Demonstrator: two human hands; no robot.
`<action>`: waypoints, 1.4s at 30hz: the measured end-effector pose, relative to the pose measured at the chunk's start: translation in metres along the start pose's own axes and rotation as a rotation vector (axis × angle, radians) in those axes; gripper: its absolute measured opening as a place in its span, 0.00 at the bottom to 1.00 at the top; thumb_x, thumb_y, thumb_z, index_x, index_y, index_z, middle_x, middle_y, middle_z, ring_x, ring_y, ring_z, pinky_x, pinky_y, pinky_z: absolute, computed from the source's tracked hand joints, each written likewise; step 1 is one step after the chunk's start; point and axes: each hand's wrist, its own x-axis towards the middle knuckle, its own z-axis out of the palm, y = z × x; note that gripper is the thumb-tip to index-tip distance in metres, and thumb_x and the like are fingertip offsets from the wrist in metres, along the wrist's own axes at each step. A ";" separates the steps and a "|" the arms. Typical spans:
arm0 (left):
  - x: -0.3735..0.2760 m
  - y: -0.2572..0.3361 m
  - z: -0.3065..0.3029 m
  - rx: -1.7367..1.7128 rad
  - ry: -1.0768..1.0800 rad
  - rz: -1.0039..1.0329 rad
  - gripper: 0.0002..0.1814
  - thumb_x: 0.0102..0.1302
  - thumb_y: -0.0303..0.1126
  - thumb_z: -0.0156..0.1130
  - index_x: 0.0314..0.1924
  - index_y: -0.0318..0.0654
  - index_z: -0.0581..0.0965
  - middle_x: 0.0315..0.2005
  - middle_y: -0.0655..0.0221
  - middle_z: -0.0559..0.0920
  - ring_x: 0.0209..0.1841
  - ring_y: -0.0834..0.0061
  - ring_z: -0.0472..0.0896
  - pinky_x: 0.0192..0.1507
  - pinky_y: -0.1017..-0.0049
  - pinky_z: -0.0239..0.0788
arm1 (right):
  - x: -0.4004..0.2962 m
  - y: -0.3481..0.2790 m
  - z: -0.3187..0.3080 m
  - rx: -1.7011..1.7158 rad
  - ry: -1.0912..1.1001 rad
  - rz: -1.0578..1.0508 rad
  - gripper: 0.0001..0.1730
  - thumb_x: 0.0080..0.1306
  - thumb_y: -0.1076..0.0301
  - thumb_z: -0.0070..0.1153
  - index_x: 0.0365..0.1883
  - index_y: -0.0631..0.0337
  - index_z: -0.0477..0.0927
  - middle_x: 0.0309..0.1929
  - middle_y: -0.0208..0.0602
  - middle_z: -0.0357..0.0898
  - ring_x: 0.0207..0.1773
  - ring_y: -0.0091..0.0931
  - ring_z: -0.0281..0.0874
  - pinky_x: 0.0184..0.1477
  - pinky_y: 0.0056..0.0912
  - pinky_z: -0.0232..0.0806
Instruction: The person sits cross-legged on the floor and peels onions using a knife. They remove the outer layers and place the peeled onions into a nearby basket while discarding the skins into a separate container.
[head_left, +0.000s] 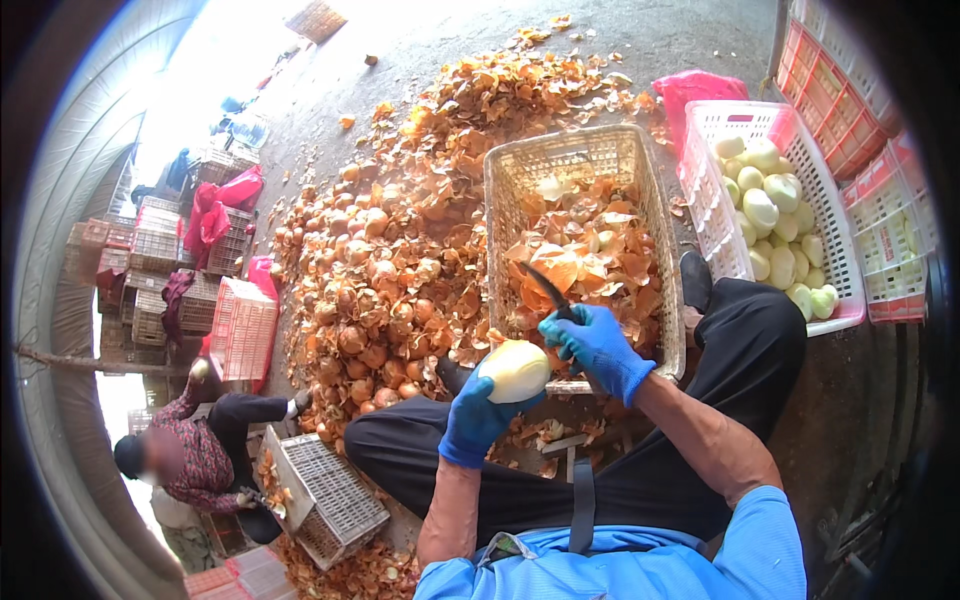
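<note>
My left hand (480, 416), in a blue glove, holds a peeled pale onion (516, 371). In my right hand (596, 345), gloved the same way, is a knife (546, 286) with a dark, curved blade pointing up and left. Both hands are over the near end of a worn plastic crate (495, 225) that holds loose onion skins (585, 259). Left of this crate, unpeeled onions (352, 337) lie heaped on the floor among brown skins. Peeled onions (780, 195) partly fill a white and pink crate (825, 187) on the right.
Another person (195, 457) sits at lower left beside an upturned crate (334, 495). Stacked crates (157, 240) with pink bags (217, 210) stand at the far left. More crates (832, 97) are at the right edge. Onion skins (495, 97) also cover the floor ahead.
</note>
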 end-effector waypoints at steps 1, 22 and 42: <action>0.001 0.002 0.002 0.052 -0.029 -0.006 0.52 0.61 0.48 0.70 0.78 0.31 0.58 0.68 0.45 0.72 0.67 0.44 0.76 0.67 0.49 0.74 | -0.002 0.004 0.004 0.023 -0.002 0.023 0.17 0.71 0.56 0.66 0.41 0.63 0.85 0.28 0.30 0.81 0.27 0.20 0.77 0.28 0.25 0.71; -0.010 0.017 0.023 0.618 -0.096 -0.062 0.45 0.48 0.29 0.73 0.70 0.32 0.70 0.57 0.65 0.81 0.57 0.73 0.82 0.62 0.71 0.75 | 0.002 -0.010 0.000 -0.241 -0.348 -0.076 0.13 0.60 0.60 0.73 0.32 0.62 0.87 0.28 0.27 0.82 0.31 0.18 0.74 0.35 0.26 0.66; -0.003 -0.007 -0.022 -0.200 -0.076 0.040 0.51 0.61 0.43 0.76 0.77 0.32 0.60 0.71 0.45 0.69 0.74 0.41 0.67 0.79 0.45 0.57 | 0.004 -0.033 -0.017 0.049 0.304 -0.138 0.10 0.71 0.62 0.66 0.40 0.59 0.83 0.30 0.26 0.80 0.28 0.17 0.74 0.27 0.25 0.70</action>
